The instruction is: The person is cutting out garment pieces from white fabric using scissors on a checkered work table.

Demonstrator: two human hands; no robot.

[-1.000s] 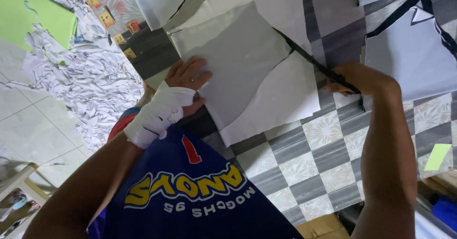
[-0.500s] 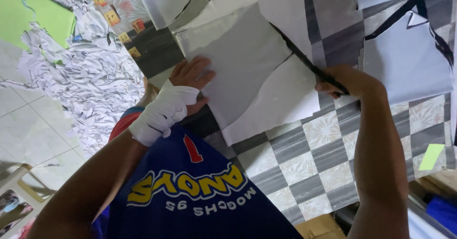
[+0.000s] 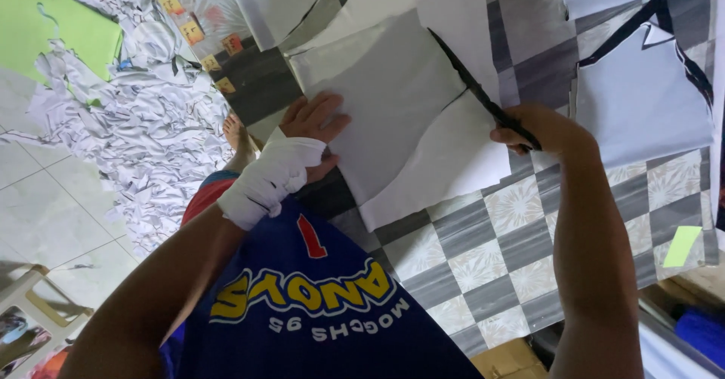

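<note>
The scissors (image 3: 483, 92) lie across a grey sheet of paper (image 3: 393, 100), which rests flat on a checkered mat (image 3: 483, 258) of grey, dark and flower-patterned squares. They look black and slim, blades drawn close to a thin line, and their long axis runs on a slant: the tips point up and to the left in the head view, the handles sit down and to the right inside the fist. A dark cut line trails from the blades back across the sheet.

The right hand (image 3: 540, 128) is closed around the handles, knuckles up, fingers curled tight so the loops are hidden; the forearm comes straight up from the bottom edge of the view. The left hand (image 3: 313, 126) lies flat on the near left edge of the same sheet, fingers spread and pressing down, gripping nothing. A white bandage (image 3: 268, 179) wraps its wrist and the heel of the palm, and the elbow is bent outward.

Beneath the grey sheet a white sheet (image 3: 445, 167) shows, its corner pointing toward the person. Below it is the person's blue shirt (image 3: 317, 303) with yellow lettering. To the right lies another grey piece with black edging (image 3: 642, 84). To the left a heap of white paper scraps (image 3: 128, 130) covers the tiled floor, a bare foot (image 3: 238, 137) at its edge, a green sheet (image 3: 53, 28) beyond.
</note>
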